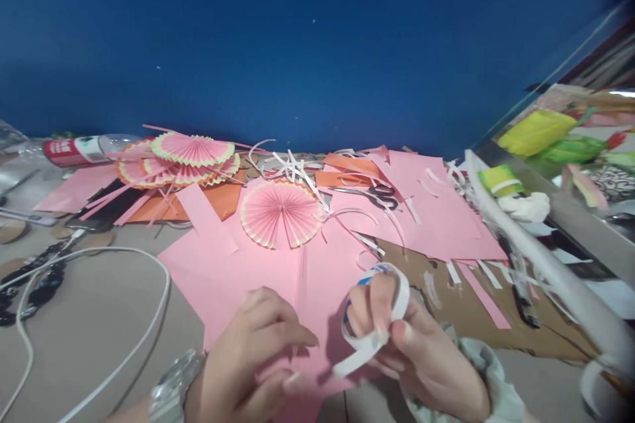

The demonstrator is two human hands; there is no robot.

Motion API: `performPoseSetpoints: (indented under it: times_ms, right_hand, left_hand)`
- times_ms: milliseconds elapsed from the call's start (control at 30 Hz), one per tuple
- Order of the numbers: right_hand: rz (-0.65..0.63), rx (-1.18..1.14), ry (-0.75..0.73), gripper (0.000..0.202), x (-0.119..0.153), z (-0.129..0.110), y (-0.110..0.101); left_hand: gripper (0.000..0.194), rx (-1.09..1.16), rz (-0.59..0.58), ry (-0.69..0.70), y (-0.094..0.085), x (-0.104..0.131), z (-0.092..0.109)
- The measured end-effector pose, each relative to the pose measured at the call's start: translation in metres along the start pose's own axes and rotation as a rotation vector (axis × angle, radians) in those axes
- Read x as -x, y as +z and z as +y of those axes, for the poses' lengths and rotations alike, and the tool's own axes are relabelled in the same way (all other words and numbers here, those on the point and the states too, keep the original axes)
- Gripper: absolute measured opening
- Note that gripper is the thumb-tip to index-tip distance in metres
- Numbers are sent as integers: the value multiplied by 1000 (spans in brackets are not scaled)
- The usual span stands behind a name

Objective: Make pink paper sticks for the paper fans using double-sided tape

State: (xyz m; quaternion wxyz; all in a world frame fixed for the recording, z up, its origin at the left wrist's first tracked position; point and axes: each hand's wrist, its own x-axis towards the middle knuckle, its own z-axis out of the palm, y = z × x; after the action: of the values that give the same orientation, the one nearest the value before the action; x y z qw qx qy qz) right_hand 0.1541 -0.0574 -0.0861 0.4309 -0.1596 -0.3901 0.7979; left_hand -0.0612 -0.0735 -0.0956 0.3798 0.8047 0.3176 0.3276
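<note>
The roll of white tape (403, 297) is in the right hand (426, 350), hooked around the fingers with its ring raised above the pink paper (238, 291), probably so that the thumb and fingertips can control the strip at the ring's near edge. That grip is closed on the tape; the left hand (253, 350) has a released grip, its thumb and forefinger apart over the same paper, near the strip but not touching it. The loose end (352, 361) points down and to the left, toward the person and the left hand's side, which seems to put it within easy reach. Its long axis slants from the right fingertips to that free tip, while the ring stands tilted, its opening partly facing the camera. 1 pleated paper circle (281, 211) lies flat past the hands, its narrow split facing the person, perhaps set there to leave the nearer paper free for handling. The scissors (370, 195) rest to its right, blades pointing left and handles right, likely laid aside so both hands can work on the surface (104, 297)
</note>
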Motion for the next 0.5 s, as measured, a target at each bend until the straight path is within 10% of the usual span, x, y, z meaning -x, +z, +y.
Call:
performPoseSetpoints:
  times_ms: [267,500]
  right_hand:
    - [16,387,-33,19,3,14,-8]
    - [3,1765,-676,11,-4,-20,-6]
  left_hand:
    - [6,85,-50,-66,10,-10,6]
    - [12,76,-35,-302,14,-5,0]
